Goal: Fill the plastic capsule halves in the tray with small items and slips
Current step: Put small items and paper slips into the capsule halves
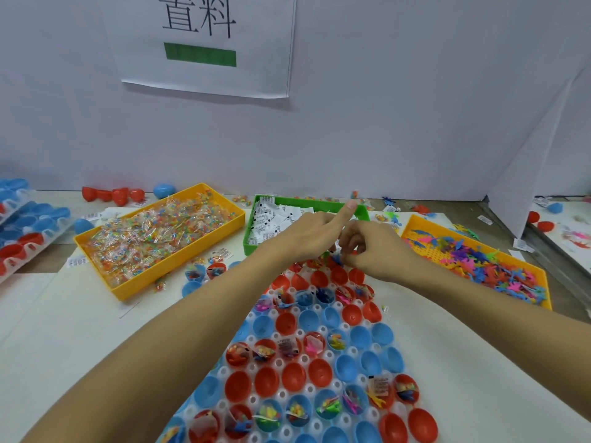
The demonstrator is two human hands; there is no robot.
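Hands (319, 241) over tray (396, 353) | right grip pinches blurred item (337, 259) | left grip unclear

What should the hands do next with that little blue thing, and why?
Probably lower the small blue toy, pinched between the left hand and right hand, into an empty red capsule half just below, since that far row looks unfilled.

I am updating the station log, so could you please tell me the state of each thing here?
capsule tray: partly filled, many halves empty
left yellow bin: full of clear packets
green bin: holds white slips
right yellow bin: holds coloured figures
left hand: forefinger extended
right hand: pinching a small blue item
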